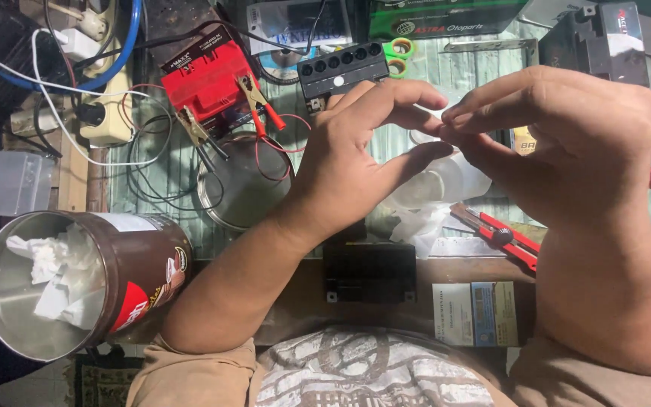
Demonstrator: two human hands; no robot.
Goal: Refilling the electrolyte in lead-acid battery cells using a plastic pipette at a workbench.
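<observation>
Two bare hands raised over the cluttered bench [446,271], fingertips meeting near the middle of the view. Left hand [356,162] angled up and to the right from a forearm crossing the lower left, fingers long and loosely curled, thumb stretched toward the other hand. Right hand [559,143] larger in view, back of the hand toward the camera, forefinger and thumb pressed together in a closed grip at the meeting point. Whatever sits pinched there too small and too hidden to tell; shape, long axis and heading not readable. Left grip nearly closed against the same spot, not visibly holding anything of its own.

Below the hands, a pale clear plastic container [435,185] on the bench, beside crumpled clear wrap. Red battery [209,79] with clamps at upper left. Brown tin [77,283] lying on its side at lower left, stuffed with white tissue. Black battery [369,271] at the near edge. Red utility knife [502,237], lying diagonally, under the right wrist.
</observation>
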